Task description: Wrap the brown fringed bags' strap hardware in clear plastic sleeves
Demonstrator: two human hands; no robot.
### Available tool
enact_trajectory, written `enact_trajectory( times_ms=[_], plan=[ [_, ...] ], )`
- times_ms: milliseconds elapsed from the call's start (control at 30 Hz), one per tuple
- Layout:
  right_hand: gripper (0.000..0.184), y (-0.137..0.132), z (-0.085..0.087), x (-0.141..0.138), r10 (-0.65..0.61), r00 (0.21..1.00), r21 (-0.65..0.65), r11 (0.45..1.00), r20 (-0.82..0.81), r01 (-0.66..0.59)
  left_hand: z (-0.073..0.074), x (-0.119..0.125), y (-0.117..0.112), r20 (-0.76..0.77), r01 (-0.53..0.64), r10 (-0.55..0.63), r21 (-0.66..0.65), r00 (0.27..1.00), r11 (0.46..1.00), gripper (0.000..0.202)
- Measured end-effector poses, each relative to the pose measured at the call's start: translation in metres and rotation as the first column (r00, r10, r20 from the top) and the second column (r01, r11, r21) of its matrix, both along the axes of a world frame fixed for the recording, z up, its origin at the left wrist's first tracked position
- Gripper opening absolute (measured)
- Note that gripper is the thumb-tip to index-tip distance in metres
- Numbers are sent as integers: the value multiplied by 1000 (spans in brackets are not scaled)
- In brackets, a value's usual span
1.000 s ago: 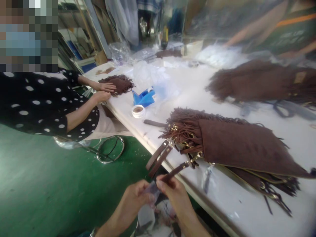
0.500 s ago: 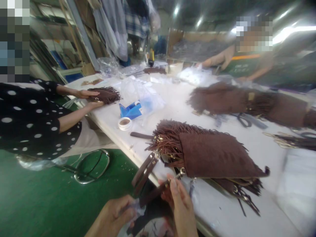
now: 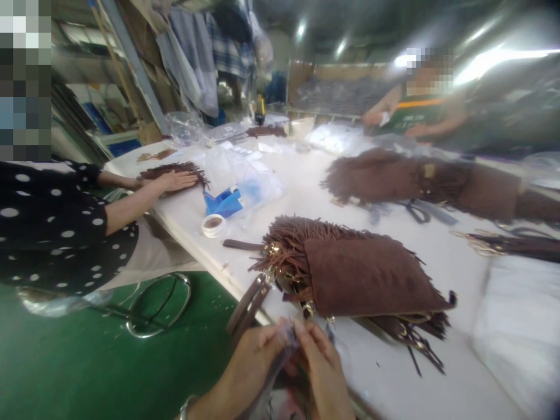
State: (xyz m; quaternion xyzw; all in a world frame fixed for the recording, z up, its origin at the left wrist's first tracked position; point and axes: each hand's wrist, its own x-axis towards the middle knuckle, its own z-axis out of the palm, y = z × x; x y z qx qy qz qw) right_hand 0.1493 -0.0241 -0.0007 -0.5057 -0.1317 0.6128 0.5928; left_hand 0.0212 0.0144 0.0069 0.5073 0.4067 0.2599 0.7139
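At the table's front edge my left hand [image 3: 256, 359] and my right hand [image 3: 322, 364] are close together, fingers pinched. Between the fingertips is a crumpled piece of clear plastic film [image 3: 289, 337]. A dark strap shows below it, mostly hidden by my hands, so I cannot tell how it is gripped. Just beyond lies a stack of brown suede fringed bags [image 3: 371, 277], with gold-coloured clasps [image 3: 272, 251] at its left end. Brown wrist straps [image 3: 250, 303] hang from that end over the table edge.
Further back on the white table [image 3: 301, 198] lie more brown bags [image 3: 490, 186], a blue tape dispenser [image 3: 223, 202], a tape roll [image 3: 213, 226] and plastic bags [image 3: 245, 166]. At left, a co-worker in a dotted top [image 3: 56, 227] handles a fringed bag; another person stands opposite.
My left hand has moved up and right with the plastic film, meeting my right hand. The co-worker at left now has a hand laid flat on the fringed bag.
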Motion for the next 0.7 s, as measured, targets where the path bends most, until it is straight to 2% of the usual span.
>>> enact_trajectory(
  times_ms=[167, 267, 533, 700],
  plan=[
    [44, 4, 1, 7, -102, 994, -6, 995, -35, 102, 6, 15, 6, -29, 2, -1, 42, 1000, 999, 49],
    [43, 5, -2, 5, -145, 985, -26, 989, -94, 143, 7, 16, 4, -88, -29, 35, 66, 996, 997, 49],
    [46, 8, -5, 8, -147, 976, -38, 989, -162, 143, 5, 21, 3, -140, -36, 47, 81, 989, 996, 50],
    [52, 11, 1, 9, -120, 956, -8, 992, -267, 123, 6, 19, 6, -193, -30, 49, 101, 980, 994, 51]
  ],
)
